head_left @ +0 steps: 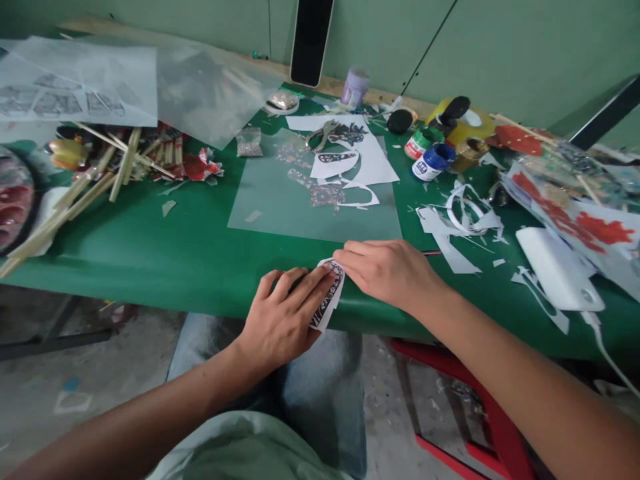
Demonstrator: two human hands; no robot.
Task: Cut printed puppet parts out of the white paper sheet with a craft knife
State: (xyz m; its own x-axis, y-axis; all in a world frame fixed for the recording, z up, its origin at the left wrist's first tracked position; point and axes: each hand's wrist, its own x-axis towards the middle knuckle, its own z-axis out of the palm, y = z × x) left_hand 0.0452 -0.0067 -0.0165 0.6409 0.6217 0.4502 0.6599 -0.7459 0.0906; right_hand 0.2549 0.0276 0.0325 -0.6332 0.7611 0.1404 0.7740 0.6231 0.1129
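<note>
A narrow white paper cutout (327,301) with a black printed pattern lies at the front edge of the green table. My left hand (285,313) rests over it, fingers stretched across the pattern and thumb low at its bottom end, holding it. At its top end, my right hand (385,270) is closed in a pinch, fingertips on the paper's edge. A thin dark red stick (432,253) pokes out behind the right hand; I cannot tell whether the hand holds it. Beyond lies a translucent sheet (280,207) with patterned cutouts (327,195) and pliers (320,137).
Paint jars, including a blue one (434,161) and a green one (423,141), stand at the back right. Paper scraps (450,243) and a white corded device (557,267) lie right. Wooden sticks (120,167) and a paint palette (15,200) are left. A red stool (490,407) stands below.
</note>
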